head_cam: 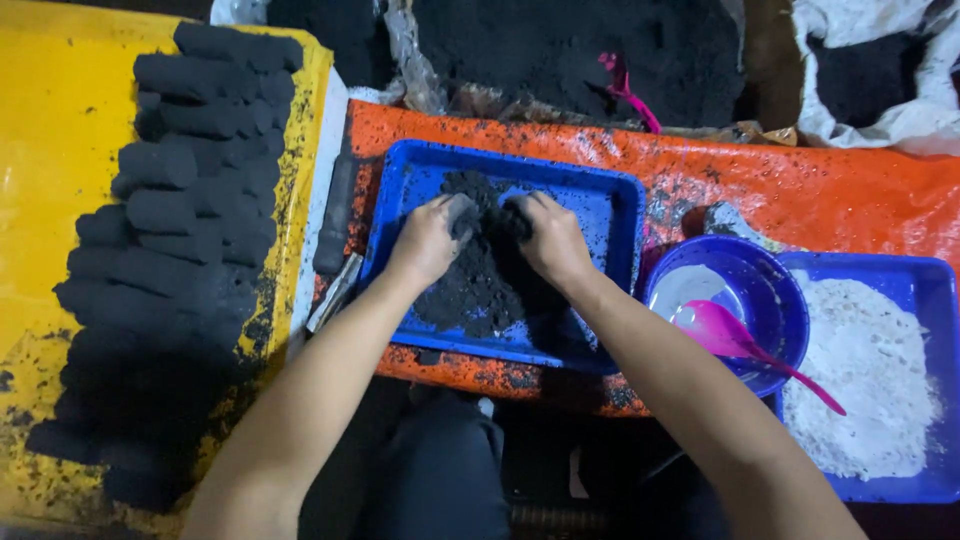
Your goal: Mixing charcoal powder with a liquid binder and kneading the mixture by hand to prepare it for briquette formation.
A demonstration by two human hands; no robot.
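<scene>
On the orange tarp [800, 190], black powder [478, 280] mid blue tray [400, 180] is gripped by left hand [425, 243] and right hand [552, 240], fingers curled.

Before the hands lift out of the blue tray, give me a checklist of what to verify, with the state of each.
1. Both hands in the mix: left hand and right hand rest on the black powder pile. Ok.
2. Powder contained: the pile sits inside the blue tray, but black crumbs dot the orange sheet. Not ok.
3. Grip on a formed lump: fingers buried. Cannot tell.
4. Pink spoon rests in the blue bowl. Ok.
5. Black logs stacked on the yellow sheet. Ok.
</scene>
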